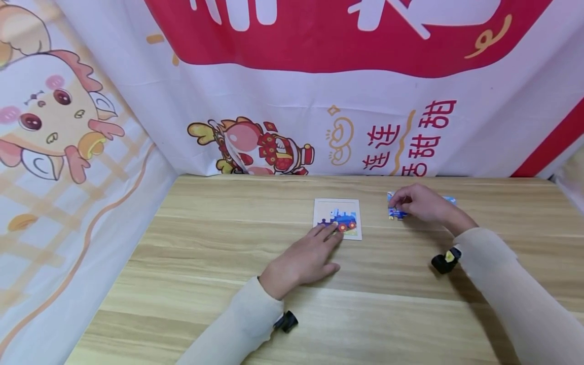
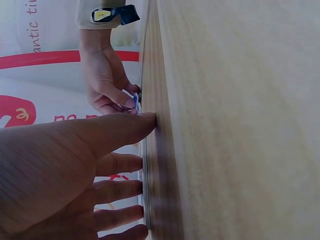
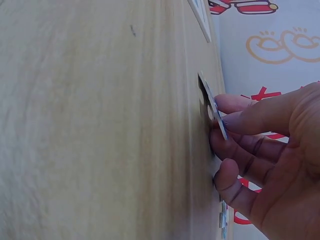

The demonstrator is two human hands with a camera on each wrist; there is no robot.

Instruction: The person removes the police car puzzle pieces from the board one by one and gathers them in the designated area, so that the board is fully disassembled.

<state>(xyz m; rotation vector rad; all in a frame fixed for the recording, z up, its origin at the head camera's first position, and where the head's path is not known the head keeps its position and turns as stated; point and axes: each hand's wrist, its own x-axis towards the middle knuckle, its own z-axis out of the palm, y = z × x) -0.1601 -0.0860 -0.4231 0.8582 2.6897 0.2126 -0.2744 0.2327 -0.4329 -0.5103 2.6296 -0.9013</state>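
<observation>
Puzzle looks barely begun: on the wooden counter (image 1: 228, 284) near its far edge, the flat-fingered left hand (image 1: 303, 258) steadies the white square puzzle board (image 1: 337, 218) with only its lower train pieces filled, while the right hand (image 1: 417, 203) pinches a blue cardboard puzzle piece (image 3: 214, 105) from the loose pile.

A staged recording booth is indicated rather than a lived-in room. A wood-grain table (image 1: 228, 284) is enclosed on three sides by hung printed banners (image 1: 319, 101) bearing cartoon characters and Chinese lettering; no room furnishings are seen.
</observation>
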